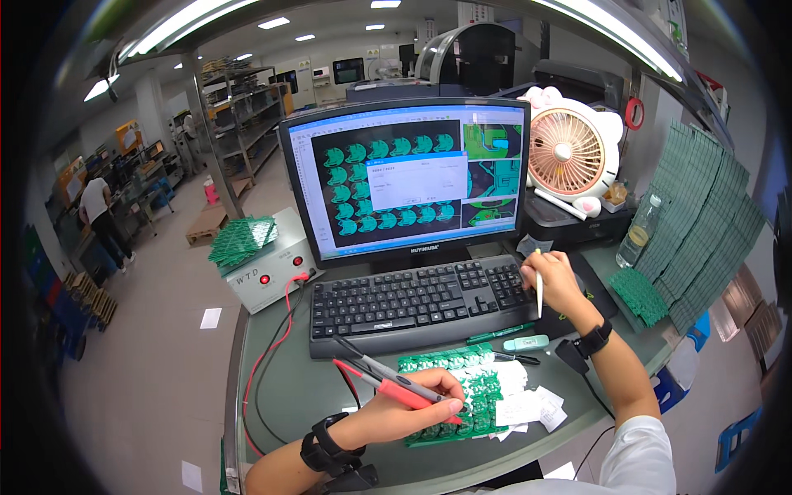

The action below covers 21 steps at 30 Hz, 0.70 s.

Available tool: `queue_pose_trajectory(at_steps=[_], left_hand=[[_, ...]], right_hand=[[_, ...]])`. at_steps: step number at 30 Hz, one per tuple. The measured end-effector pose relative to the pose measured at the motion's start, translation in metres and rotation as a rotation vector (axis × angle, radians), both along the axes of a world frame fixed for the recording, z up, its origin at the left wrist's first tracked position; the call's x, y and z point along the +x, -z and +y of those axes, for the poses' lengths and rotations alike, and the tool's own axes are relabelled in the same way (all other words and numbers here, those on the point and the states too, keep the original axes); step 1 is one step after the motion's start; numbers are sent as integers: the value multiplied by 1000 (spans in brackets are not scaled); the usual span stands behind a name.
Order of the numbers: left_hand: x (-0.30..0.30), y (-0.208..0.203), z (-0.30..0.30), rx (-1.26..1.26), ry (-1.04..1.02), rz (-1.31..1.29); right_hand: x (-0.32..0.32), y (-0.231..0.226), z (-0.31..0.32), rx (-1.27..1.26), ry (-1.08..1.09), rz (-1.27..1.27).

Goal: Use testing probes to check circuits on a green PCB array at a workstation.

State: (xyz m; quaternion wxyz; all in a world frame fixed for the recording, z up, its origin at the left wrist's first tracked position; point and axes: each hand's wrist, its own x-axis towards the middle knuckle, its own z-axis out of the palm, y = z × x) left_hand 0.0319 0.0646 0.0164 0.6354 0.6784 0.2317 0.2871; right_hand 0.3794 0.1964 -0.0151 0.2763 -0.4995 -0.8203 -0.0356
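Observation:
My left hand is closed around a red test probe and a grey test probe, held together like pens. Their tips point down at a green circuit board panel on the desk; whether they touch it I cannot tell. Small white paper slips cover the panel's right part. Over the number pad of the black keyboard, my right hand grips a slim white pen-like stick, its lower end pointing down. The fingertips of that hand are close to the keys, and contact is unclear.
Behind the keyboard stands a monitor showing board drawings and a dialog box. A grey box with red sockets carries stacked green boards at left. At right are a fan, a bottle and board stacks. Cables cross the desk.

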Motion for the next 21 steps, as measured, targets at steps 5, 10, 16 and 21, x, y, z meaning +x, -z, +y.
queue_pose_trajectory(at_steps=[5, 10, 16, 21], left_hand=[[-13, -8, 0, -184, -122, -76], [-59, -13, 6, -142, -277, 275], [-85, 24, 6, 104, -158, 1009], [-84, 30, 5, 128, -62, 1050]], right_hand=[[-7, -3, -27, 96, 108, -175], [-1, -28, -56, 181, 56, -96], [-3, -27, -60, 51, 43, -350], [-12, -19, -57, -136, -91, -654]])
